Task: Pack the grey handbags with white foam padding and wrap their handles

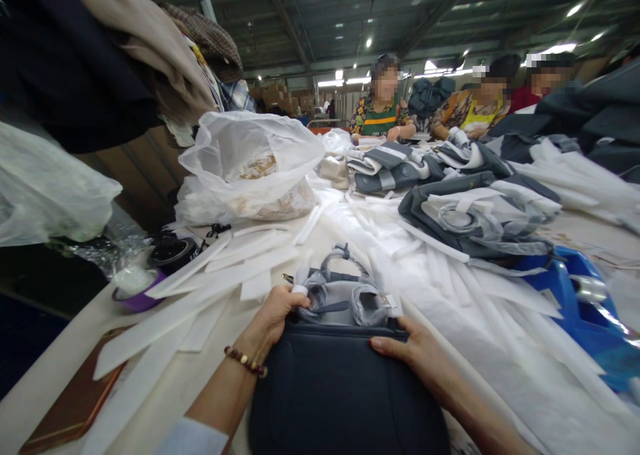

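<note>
A dark navy handbag [345, 388] lies in front of me at the table's near edge, its top pointing away. My left hand [280, 312] grips its upper left corner, thumb toward the wrapped strap. At the upper right corner my right hand [405, 345] pinches the edge, thumb on the front panel and fingers hidden behind. Clear plastic film covers the handle [345, 258] and the coiled straps [369, 303] along the bag's top. A dark narrow tab [327, 308] lies between the coils.
White foam strips [200, 288] cover the table's left side. A large plastic bag [250, 168] stands beyond them. A phone [75, 388], a purple tape roll [137, 292], a blue bin [575, 302] and more wrapped bags [480, 215] lie around. Co-workers [383, 108] sit opposite.
</note>
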A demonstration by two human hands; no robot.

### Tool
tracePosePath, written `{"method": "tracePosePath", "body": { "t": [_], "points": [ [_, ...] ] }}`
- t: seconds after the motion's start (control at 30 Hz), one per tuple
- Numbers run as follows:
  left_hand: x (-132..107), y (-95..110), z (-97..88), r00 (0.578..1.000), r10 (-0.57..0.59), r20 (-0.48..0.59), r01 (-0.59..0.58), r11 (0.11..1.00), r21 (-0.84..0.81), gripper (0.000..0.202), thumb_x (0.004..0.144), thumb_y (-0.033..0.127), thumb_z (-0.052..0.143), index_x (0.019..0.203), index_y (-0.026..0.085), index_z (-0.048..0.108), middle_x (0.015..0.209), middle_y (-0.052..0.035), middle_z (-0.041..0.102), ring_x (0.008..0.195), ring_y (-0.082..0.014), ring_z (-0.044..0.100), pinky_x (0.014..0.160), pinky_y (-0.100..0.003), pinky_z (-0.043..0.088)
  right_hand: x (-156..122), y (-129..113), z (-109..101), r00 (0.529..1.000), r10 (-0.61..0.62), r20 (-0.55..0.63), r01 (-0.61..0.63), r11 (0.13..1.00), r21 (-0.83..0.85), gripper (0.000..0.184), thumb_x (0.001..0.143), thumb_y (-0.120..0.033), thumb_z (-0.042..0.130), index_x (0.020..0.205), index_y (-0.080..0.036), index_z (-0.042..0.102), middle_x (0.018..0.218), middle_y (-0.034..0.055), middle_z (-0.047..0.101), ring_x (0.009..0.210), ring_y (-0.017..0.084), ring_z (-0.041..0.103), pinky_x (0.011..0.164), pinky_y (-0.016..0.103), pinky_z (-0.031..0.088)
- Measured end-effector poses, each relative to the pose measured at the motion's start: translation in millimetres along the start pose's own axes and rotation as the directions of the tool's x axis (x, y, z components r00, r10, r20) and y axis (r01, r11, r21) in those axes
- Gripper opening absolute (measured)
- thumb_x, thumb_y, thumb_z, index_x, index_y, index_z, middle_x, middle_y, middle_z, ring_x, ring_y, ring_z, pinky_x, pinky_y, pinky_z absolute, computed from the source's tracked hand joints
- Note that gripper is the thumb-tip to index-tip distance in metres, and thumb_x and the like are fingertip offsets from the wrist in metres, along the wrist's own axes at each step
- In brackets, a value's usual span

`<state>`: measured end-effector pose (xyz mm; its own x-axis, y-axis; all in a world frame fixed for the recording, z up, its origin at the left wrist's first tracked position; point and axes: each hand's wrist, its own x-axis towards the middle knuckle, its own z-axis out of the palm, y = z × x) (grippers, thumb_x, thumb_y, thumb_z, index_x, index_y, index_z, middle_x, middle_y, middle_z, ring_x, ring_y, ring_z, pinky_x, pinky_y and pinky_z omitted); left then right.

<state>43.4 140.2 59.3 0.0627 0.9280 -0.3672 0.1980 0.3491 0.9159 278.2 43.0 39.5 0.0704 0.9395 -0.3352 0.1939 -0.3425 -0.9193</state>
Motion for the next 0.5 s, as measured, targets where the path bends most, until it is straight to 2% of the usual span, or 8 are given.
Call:
{"method": "tracePosePath", "body": {
  "t": [0.17, 0.27, 0.3, 0.33, 0.37, 0.4, 0.47, 0.5],
  "points": [
    [2.8, -2.0, 1.4, 1.0, -0.009, 0.023, 0.011, 0.996, -0.083, 0.019, 0.04, 0.022, 0.058, 0.056, 0.011, 0.059, 0.052, -0.0025, 0.058, 0.049, -0.0128, 0.048, 0.051, -0.024, 0.033, 0.1, -4.2, 0.0, 0.998, -0.02, -0.053, 0.016, 0.997, -0.081, 0.042, 0.062, -0.045, 0.073, 0.091, -0.016, 0.067, 0.08, 0.0051, 0.071, 0.078, 0.026, 0.066, 0.068, 0.032, 0.048],
    [1.1, -4.3, 3.5, 1.0, 0.015, -0.012, -0.016, 0.997, -0.074, 0.019, 0.041, 0.022, 0.058, 0.057, 0.012, 0.058, 0.053, -0.0015, 0.057, 0.051, -0.0131, 0.048, 0.051, -0.024, 0.033, -1.5, -0.8, 0.6, 0.992, -0.019, -0.124, -0.014, 0.966, -0.258, 0.046, 0.063, -0.051, 0.071, 0.091, -0.015, 0.064, 0.082, 0.0075, 0.07, 0.08, 0.029, 0.065, 0.069, 0.036, 0.049],
    [0.5, -5.8, 4.5, 0.999, 0.032, -0.041, -0.034, 0.997, -0.063, 0.019, 0.042, 0.022, 0.058, 0.059, 0.013, 0.058, 0.053, -0.0004, 0.056, 0.052, -0.013, 0.047, 0.051, -0.024, 0.033, -3.4, 1.1, 2.1, 0.981, -0.062, -0.183, -0.005, 0.939, -0.343, 0.049, 0.064, -0.053, 0.07, 0.093, -0.014, 0.063, 0.083, 0.0091, 0.07, 0.079, 0.03, 0.065, 0.069, 0.038, 0.048],
    [-0.1, -7.5, 5.5, 0.996, 0.054, -0.074, -0.058, 0.997, -0.051, 0.019, 0.043, 0.022, 0.058, 0.06, 0.014, 0.057, 0.054, 0.0009, 0.055, 0.054, -0.0128, 0.047, 0.051, -0.024, 0.033, -5.9, 2.9, 4.6, 0.95, -0.17, -0.261, 0.041, 0.898, -0.438, 0.053, 0.065, -0.055, 0.069, 0.096, -0.013, 0.062, 0.086, 0.0113, 0.069, 0.08, 0.031, 0.064, 0.069, 0.04, 0.048],
    [-0.5, -9.4, 6.4, 0.991, 0.079, -0.106, -0.083, 0.996, -0.036, 0.019, 0.044, 0.023, 0.059, 0.061, 0.015, 0.056, 0.055, 0.0021, 0.054, 0.055, -0.0126, 0.046, 0.051, -0.023, 0.033, -8.9, 4.0, 8.3, 0.881, -0.341, -0.327, 0.118, 0.829, -0.547, 0.055, 0.069, -0.057, 0.066, 0.099, -0.012, 0.061, 0.09, 0.0138, 0.068, 0.083, 0.032, 0.063, 0.072, 0.042, 0.047],
    [-0.8, -11.2, 7.2, 0.986, 0.104, -0.132, -0.108, 0.994, -0.021, 0.019, 0.045, 0.023, 0.059, 0.062, 0.015, 0.055, 0.056, 0.0031, 0.053, 0.057, -0.0125, 0.045, 0.051, -0.023, 0.032, -12.1, 3.9, 13.2, 0.765, -0.543, -0.347, 0.21, 0.719, -0.662, 0.053, 0.074, -0.056, 0.062, 0.102, -0.011, 0.061, 0.096, 0.0158, 0.067, 0.088, 0.033, 0.062, 0.075, 0.043, 0.046],
    [-0.8, -14.4, 8.3, 0.976, 0.147, -0.16, -0.147, 0.989, 0.01, 0.017, 0.048, 0.023, 0.06, 0.063, 0.016, 0.054, 0.057, 0.0039, 0.052, 0.058, -0.0125, 0.044, 0.052, -0.023, 0.032, -17.2, -0.9, 26.2, 0.485, -0.845, -0.225, 0.367, 0.43, -0.825, 0.036, 0.087, -0.043, 0.054, 0.104, -0.012, 0.06, 0.102, 0.015, 0.065, 0.095, 0.03, 0.059, 0.082, 0.041, 0.042],
    [-0.7, -15.6, 8.6, 0.973, 0.163, -0.164, -0.161, 0.987, 0.023, 0.017, 0.049, 0.024, 0.059, 0.063, 0.017, 0.054, 0.057, 0.0039, 0.051, 0.059, -0.0127, 0.044, 0.052, -0.023, 0.032, -18.1, -5.5, 34.0, 0.404, -0.905, -0.136, 0.412, 0.313, -0.856, 0.025, 0.091, -0.035, 0.05, 0.1, -0.014, 0.061, 0.099, 0.0125, 0.066, 0.093, 0.027, 0.058, 0.082, 0.039, 0.04]
  ]
}}
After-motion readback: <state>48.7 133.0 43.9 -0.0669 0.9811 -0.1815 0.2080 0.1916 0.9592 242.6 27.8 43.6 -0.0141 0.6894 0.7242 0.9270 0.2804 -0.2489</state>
